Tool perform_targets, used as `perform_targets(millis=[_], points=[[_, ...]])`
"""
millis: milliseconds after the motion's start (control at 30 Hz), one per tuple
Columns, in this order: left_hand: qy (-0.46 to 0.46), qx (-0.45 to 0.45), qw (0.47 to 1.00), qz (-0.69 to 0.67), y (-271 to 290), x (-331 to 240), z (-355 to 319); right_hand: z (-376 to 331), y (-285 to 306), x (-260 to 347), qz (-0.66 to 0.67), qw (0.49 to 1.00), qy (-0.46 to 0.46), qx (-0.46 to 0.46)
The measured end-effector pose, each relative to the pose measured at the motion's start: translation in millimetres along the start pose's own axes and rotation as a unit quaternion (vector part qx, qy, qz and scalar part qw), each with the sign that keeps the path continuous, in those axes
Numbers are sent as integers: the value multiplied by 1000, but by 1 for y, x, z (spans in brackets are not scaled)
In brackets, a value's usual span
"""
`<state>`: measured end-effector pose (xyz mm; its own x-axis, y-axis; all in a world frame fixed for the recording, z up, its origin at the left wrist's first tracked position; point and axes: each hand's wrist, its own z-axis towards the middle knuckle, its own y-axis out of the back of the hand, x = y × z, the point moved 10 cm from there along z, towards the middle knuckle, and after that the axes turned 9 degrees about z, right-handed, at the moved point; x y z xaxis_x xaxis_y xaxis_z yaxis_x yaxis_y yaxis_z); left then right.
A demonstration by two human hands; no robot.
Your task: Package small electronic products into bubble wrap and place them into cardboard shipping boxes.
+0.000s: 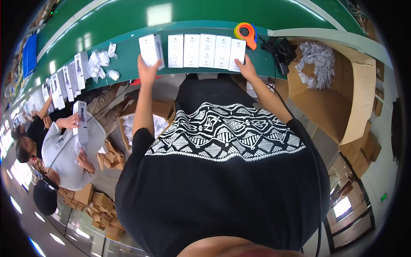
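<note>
My left hand (pixel 148 70) grips the lower end of a white box (pixel 147 48) at the left, its thumb on the right side and fingers on the left. A grey side face of that box shows. To its right, several slim white boxes stand side by side in a row on the green table (pixel 124 60), like the white carton (pixel 191 50) among them. My right hand (pixel 245 69) holds the white end box (pixel 237 54) of the row, thumb on its front. That box tilts slightly; the other fingers are mostly hidden behind it.
Orange and yellow tape rings (pixel 245 34) and a black corded device (pixel 280 53) lie right of the row. A big cardboard box (pixel 329 107) holds white plastic-wrapped pieces (pixel 317 64). Wrapped pieces (pixel 100 62) lie left. A co-worker (pixel 72 150) handles another carton (pixel 81 120).
</note>
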<state>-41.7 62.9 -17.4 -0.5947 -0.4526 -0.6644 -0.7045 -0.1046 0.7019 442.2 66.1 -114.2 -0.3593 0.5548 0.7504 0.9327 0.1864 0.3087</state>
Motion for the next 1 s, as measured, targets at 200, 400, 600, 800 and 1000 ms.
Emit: perform_targets(millis=[200,400,600,800,1000], points=[[-182,56,978,83,-93,-152,-63,6,6,-20,17,1000,-4,-5],[-64,227,954,182,-200,-172,-77,9,-10,-5,130,991,-34,-20],[-209,46,966,144,-157,-126,-21,16,4,-7,11,999,-25,-20],[-56,-98,953,280,-73,-43,-3,-38,20,-5,239,971,-2,-22],[-300,-65,936,169,-98,-110,-19,-33,-16,61,390,920,32,-33]])
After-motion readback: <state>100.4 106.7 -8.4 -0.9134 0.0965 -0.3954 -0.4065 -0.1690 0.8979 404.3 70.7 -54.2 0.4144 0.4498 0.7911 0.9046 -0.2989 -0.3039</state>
